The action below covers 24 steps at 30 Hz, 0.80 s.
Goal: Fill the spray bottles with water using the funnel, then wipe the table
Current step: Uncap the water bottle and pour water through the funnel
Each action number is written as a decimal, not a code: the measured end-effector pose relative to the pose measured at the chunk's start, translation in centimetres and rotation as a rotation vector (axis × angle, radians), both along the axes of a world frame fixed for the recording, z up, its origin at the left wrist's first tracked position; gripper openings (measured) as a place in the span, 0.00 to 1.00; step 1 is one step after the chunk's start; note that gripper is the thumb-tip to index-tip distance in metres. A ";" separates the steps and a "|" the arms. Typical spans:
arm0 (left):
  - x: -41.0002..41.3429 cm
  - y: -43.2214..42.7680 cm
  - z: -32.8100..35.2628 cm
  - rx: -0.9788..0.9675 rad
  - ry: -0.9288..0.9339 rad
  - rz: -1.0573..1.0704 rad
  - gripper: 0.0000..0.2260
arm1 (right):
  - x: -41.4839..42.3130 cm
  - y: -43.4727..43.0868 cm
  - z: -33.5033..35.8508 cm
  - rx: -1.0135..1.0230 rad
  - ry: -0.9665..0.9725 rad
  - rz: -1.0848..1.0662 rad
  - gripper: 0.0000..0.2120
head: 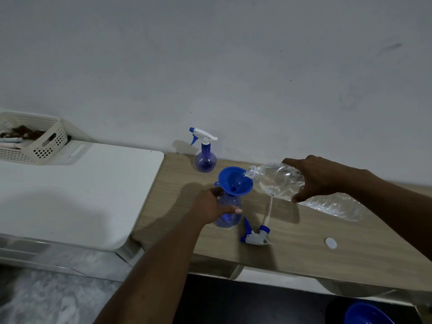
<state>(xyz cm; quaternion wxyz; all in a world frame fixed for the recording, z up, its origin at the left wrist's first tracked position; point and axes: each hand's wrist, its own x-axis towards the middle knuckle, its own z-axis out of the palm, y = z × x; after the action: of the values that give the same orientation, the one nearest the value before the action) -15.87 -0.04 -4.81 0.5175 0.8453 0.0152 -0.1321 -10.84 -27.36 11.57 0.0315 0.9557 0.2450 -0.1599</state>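
A blue funnel (236,181) sits in the neck of an uncapped blue spray bottle (230,212) on the wooden table (304,244). My left hand (210,205) grips that bottle's body. My right hand (313,177) holds a clear water bottle (280,181) tilted on its side, its open mouth over the funnel's rim. The removed spray head (256,236) with its thin tube lies on the table just right of the bottle. A second blue spray bottle (205,152) with its white trigger head on stands upright near the wall.
A small white cap (330,243) lies on the table at the right. A white table (70,190) adjoins on the left, carrying a cream slotted basket (35,139) with items. A blue round object (367,314) shows at the bottom right, below the table edge.
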 end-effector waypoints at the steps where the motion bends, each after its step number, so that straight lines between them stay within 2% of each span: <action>1: 0.0 0.0 0.0 0.009 -0.007 -0.001 0.25 | 0.0 0.0 0.0 0.000 -0.002 0.002 0.49; 7: 0.1 0.1 -0.3 0.045 -0.034 -0.002 0.24 | -0.1 0.1 0.3 -0.001 0.011 -0.013 0.51; 16: 0.3 0.1 -0.8 0.011 -0.025 0.012 0.28 | -0.2 0.2 0.5 -0.015 -0.018 0.004 0.48; 24: 0.3 0.1 -0.8 0.006 -0.030 0.014 0.27 | 0.2 -0.3 -0.2 -0.009 -0.012 0.009 0.49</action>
<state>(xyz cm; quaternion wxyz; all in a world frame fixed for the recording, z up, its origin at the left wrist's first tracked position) -15.58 0.08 -5.65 0.5160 0.8486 0.0137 -0.1160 -10.65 -27.61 11.34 0.0382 0.9554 0.2483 -0.1551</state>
